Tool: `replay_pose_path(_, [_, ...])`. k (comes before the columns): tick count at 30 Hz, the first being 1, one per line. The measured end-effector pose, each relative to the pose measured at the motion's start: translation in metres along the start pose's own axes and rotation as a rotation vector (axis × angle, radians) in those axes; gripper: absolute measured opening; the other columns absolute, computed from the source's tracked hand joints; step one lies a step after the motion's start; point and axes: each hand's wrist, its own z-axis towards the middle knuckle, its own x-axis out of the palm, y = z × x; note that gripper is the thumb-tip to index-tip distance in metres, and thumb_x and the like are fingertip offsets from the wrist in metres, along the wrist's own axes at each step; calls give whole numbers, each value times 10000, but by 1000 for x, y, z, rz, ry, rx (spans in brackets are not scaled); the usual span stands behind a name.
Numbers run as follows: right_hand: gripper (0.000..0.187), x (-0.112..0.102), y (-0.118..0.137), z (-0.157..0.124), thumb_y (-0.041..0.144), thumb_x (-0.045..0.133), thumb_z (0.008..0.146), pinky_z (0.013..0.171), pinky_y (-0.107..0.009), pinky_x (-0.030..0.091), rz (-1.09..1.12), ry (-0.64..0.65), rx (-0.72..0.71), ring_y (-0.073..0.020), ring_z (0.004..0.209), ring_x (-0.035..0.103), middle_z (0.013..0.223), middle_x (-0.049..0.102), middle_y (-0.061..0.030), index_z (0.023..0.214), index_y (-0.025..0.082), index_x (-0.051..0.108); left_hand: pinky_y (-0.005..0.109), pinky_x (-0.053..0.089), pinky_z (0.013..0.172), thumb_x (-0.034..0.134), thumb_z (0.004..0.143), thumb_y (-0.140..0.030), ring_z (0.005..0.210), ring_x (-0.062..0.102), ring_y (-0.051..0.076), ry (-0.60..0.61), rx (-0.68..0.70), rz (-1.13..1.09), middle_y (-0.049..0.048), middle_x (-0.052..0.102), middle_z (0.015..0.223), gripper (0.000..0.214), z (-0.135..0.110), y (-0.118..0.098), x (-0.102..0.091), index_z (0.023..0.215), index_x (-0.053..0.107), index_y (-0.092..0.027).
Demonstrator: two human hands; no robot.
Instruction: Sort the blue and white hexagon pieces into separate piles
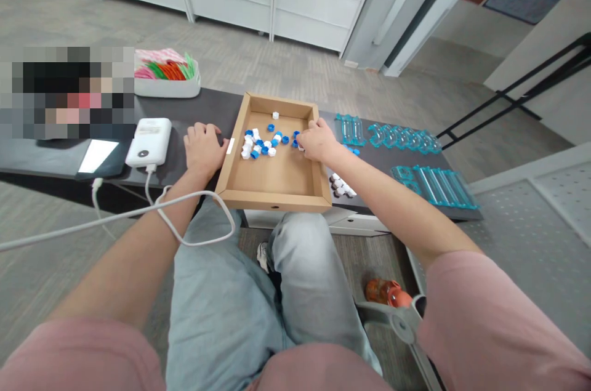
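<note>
Inside a shallow brown cardboard box (281,197) lie several small hexagonal blue pieces (271,128) and white pieces (245,154), mostly gathered toward its left side. My right hand (317,141) reaches over the box's right wall, fingers pinched low. A small white piece (300,147) shows at its fingertips, close to some blue pieces (295,137). My left hand (203,148) rests on the dark table outside the left wall, fingers curled against a small black object (220,139) that is mostly hidden.
Right of the box are white pieces (342,186) and clear teal plastic parts (406,138). To the left stand a white power bank (149,142) with a looping cable (203,195) and a white bin (168,88) of colourful strips. An orange bottle (386,292) sits below.
</note>
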Motion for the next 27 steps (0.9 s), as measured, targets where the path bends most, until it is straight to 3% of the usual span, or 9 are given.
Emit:
replay_pose_path(3, [212,-6,-1,-2,391,984,798,1164,-677,375,-9,-16,-62,-416,1126,648,761,754,-91,880,289,817,590,459,1240,538,1022,-384,1478,545,476,4,-1,5,279,670,1539,496,0,0,-1,1430,723,-173])
replay_pose_path(7, [208,-46,9,-28,380,840,947,1140,-619,388,-20,-16,-14,-414,1177,656,1025,830,-120,1130,281,854,582,449,1253,523,1023,-376,1485,541,467,6,0,3,282,664,1543,498,-2,-2,-2,1428,720,-162])
replay_pose_path(11, [217,-87,-4,-82,378,722,1061,1127,-597,418,117,-131,10,-390,1179,655,1164,805,-109,1211,306,862,589,435,1262,520,1028,-376,1501,528,466,16,6,-4,291,641,1562,506,-2,-2,-3,1435,713,-146])
replay_pose_path(14, [204,-98,-28,-137,440,730,1083,1050,-548,511,254,-249,91,-344,1074,683,1123,794,-103,1152,300,861,597,427,1273,517,1048,-375,1512,514,458,51,8,0,293,629,1574,522,-1,-2,-6,1462,697,-114])
replay_pose_path(17, [248,-86,-49,-193,529,783,1053,935,-498,591,413,-362,237,-291,930,700,1079,819,-90,1098,291,836,611,424,1286,515,1068,-367,1517,511,462,88,13,18,304,615,1592,538,1,-2,-8,1488,683,-74])
replay_pose_path(20, [345,-55,-61,-236,622,851,981,868,-468,627,554,-412,394,-261,839,710,999,838,-65,1045,286,806,615,432,1282,529,1069,-341,1524,515,468,86,1,42,309,613,1610,514,1,-2,-9,1485,683,-82])
replay_pose_path(23, [451,-21,-66,-257,702,894,901,800,-438,625,651,-440,503,-250,794,717,922,832,-49,1007,281,775,612,437,1278,498,1087,-349,1537,515,472,83,-11,66,308,615,1615,499,0,-3,-10,1475,689,-101])
replay_pose_path(27, [493,7,-69,-262,734,884,880,703,-389,591,729,-418,564,-227,716,685,831,800,-24,1040,282,769,616,439,1273,419,1082,-354,1531,509,493,95,-35,106,346,590,1613,575,-2,-7,-12,1499,686,-62])
